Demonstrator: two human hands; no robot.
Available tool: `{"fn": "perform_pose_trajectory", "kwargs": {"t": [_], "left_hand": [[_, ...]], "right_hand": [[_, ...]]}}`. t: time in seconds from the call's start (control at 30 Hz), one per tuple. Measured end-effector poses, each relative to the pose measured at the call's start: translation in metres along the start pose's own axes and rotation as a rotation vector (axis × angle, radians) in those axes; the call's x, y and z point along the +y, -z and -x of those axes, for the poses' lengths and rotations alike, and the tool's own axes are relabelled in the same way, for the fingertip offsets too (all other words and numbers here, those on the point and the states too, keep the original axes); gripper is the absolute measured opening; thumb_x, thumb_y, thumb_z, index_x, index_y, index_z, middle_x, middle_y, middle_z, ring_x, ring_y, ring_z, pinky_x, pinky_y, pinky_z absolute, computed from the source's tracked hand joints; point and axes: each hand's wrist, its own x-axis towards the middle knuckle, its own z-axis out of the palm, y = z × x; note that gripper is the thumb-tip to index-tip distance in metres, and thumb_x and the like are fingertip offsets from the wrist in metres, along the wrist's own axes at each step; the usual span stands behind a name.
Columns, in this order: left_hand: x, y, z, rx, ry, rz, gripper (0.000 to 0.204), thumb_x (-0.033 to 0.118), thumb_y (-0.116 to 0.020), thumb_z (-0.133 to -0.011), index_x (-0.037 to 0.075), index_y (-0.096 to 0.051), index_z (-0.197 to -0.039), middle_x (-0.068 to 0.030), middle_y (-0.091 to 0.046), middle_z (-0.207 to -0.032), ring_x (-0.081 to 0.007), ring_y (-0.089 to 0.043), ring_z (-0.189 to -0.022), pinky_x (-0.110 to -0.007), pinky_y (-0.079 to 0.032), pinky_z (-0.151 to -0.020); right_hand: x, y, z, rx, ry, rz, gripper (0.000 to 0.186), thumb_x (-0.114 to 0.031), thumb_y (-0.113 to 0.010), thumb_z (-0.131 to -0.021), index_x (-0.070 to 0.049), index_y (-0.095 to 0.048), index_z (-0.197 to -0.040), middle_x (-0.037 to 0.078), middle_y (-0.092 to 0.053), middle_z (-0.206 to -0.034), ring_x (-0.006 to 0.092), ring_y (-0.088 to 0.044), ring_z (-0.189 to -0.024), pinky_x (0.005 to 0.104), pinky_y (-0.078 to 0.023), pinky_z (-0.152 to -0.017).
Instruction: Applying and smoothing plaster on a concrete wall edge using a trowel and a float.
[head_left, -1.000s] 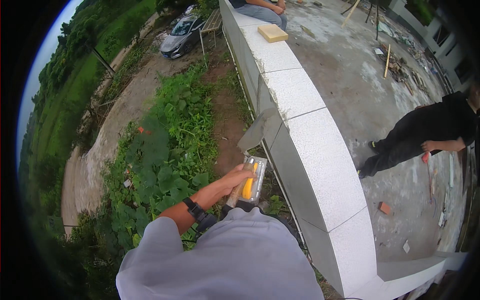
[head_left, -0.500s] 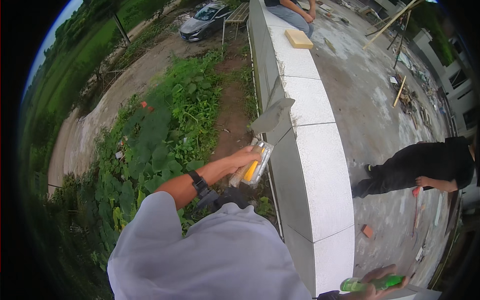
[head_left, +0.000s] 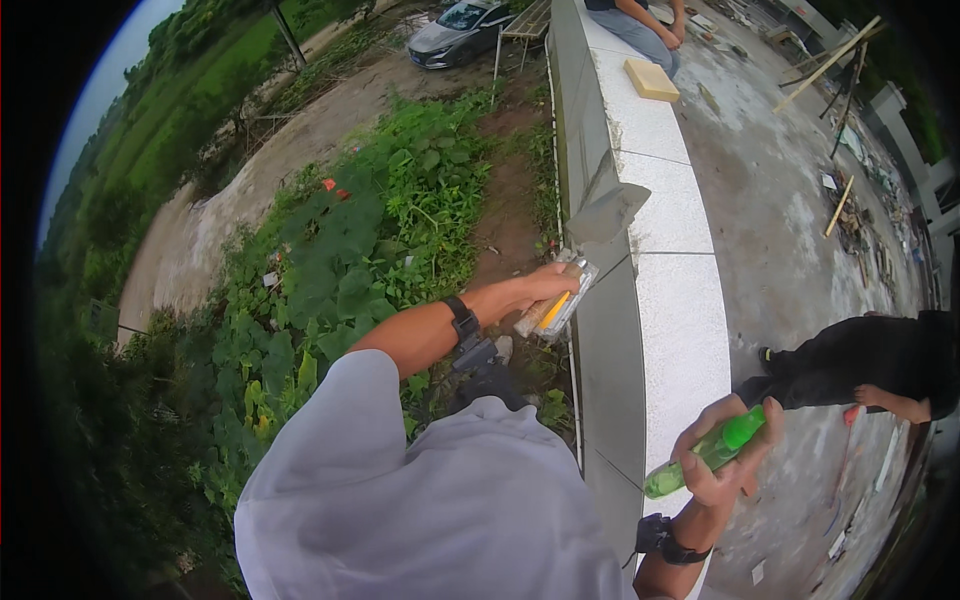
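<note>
My left hand (head_left: 548,284) is closed around a flat plastering trowel (head_left: 556,316) with a yellow handle, held low beside the side face of the white-topped block wall (head_left: 685,320). Just beyond it, a grey, smooth-edged shape (head_left: 608,214) lies against that face and reaches its top edge; whether it is mortar or a blade I cannot tell. My right hand (head_left: 722,488) grips a green plastic bottle (head_left: 712,448) above the wall top, its fingers wrapped round the middle and its bright green end pointing away to the right.
A yellowish block (head_left: 650,80) sits on the wall near a seated person (head_left: 640,25). Someone in dark clothes (head_left: 850,360) stands right of the wall. Leafy plants (head_left: 340,260) grow on the left; a parked car (head_left: 460,35) stands beyond. Scrap wood (head_left: 850,210) lies at far right.
My right hand has come up from the lower edge with the green bottle, now over the wall. The view has shifted, so the surroundings sit further right; my left hand keeps the trowel.
</note>
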Motion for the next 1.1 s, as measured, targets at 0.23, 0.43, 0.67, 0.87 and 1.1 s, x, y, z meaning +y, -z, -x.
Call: {"fn": "perform_pose_trajectory", "kwargs": {"t": [0.23,0.43,0.67,0.87,1.1], "left_hand": [[0.017,-0.006,0.007,-0.093,-0.009,0.063,0.031,0.012,-0.058,-0.078,0.004,-0.060,-0.108,-0.0050,-0.062,-0.092,-0.0137,-0.061,-0.079,-0.030,-0.051,-0.068],[0.027,-0.007,0.015,-0.297,-0.096,0.065,0.031,0.013,-0.059,-0.079,0.004,-0.059,-0.109,-0.0054,-0.063,-0.091,-0.0145,-0.062,-0.078,-0.031,-0.052,-0.067],[0.047,-0.019,-0.014,-0.204,-0.164,0.034,0.031,0.013,-0.060,-0.081,0.004,-0.059,-0.111,-0.0058,-0.064,-0.091,-0.0155,-0.063,-0.076,-0.032,-0.054,-0.066],[0.044,-0.006,-0.019,-0.220,-0.181,0.062,0.031,0.014,-0.061,-0.083,0.003,-0.058,-0.112,-0.0061,-0.065,-0.091,-0.0164,-0.065,-0.075,-0.033,-0.055,-0.065],[0.046,0.055,-0.040,-0.023,-0.168,0.188,0.029,0.014,-0.062,-0.084,0.003,-0.057,-0.111,-0.0073,-0.065,-0.088,-0.0179,-0.066,-0.071,-0.034,-0.057,-0.063]], "right_hand": [[-0.012,-0.081,-0.099,-0.449,0.352,-0.001,0.068,-0.001,-0.076,-0.066,-0.013,-0.048,-0.127,0.013,-0.062,-0.087,0.0202,-0.063,-0.068,0.0333,-0.051,-0.062],[0.022,-0.110,-0.138,-0.487,0.307,0.092,0.065,-0.005,-0.071,-0.071,-0.010,-0.050,-0.132,0.016,-0.066,-0.115,0.0348,-0.066,-0.101,0.0396,-0.051,-0.087],[0.062,-0.107,-0.165,-0.568,0.183,0.396,0.068,-0.007,-0.066,-0.071,-0.015,-0.048,-0.136,0.020,-0.063,-0.122,0.0433,-0.061,-0.104,0.0454,-0.050,-0.086],[0.070,-0.105,-0.155,-0.599,0.075,0.320,0.066,-0.005,-0.065,-0.072,-0.012,-0.048,-0.136,0.019,-0.061,-0.124,0.0408,-0.061,-0.109,0.0416,-0.048,-0.092],[0.070,-0.083,-0.092,-0.427,0.074,0.256,0.066,-0.006,-0.072,-0.070,-0.008,-0.050,-0.132,0.015,-0.065,-0.109,0.0298,-0.066,-0.094,0.0372,-0.050,-0.088]]}}
